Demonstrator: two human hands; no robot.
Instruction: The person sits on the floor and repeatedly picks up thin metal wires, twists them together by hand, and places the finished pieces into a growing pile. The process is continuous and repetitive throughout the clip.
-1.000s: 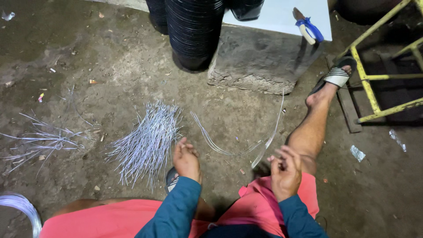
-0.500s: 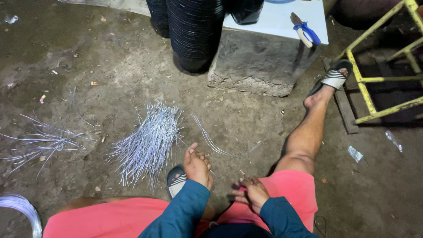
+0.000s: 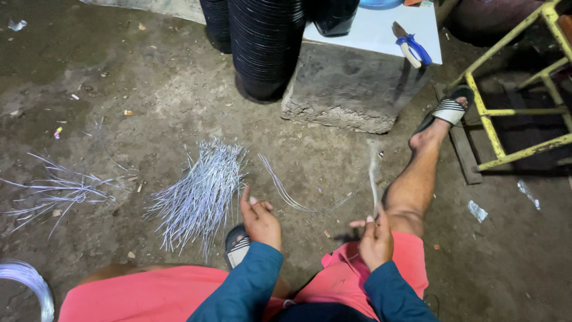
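Note:
I sit on a dirt floor in red shorts and blue sleeves. My right hand (image 3: pixel 374 240) grips a few thin silver wires (image 3: pixel 374 174) that stand up, blurred, above my right knee. My left hand (image 3: pixel 260 219) hovers with fingers loosely curled, holding nothing, just right of a large pile of cut silver wires (image 3: pixel 199 194). Two or three curved wires (image 3: pixel 292 194) lie on the floor between my hands.
A smaller scatter of wires (image 3: pixel 56 191) lies at the left, a wire coil (image 3: pixel 27 280) at the bottom left. Stacked black pots (image 3: pixel 265 42) stand behind. A concrete block (image 3: pixel 351 89) carries a white board with blue-handled pliers (image 3: pixel 411 46). A yellow metal frame (image 3: pixel 512 107) stands right.
My right hand dropped toward my lap, then rose again with wires held upright. My left hand stayed near the big pile, shifting slightly.

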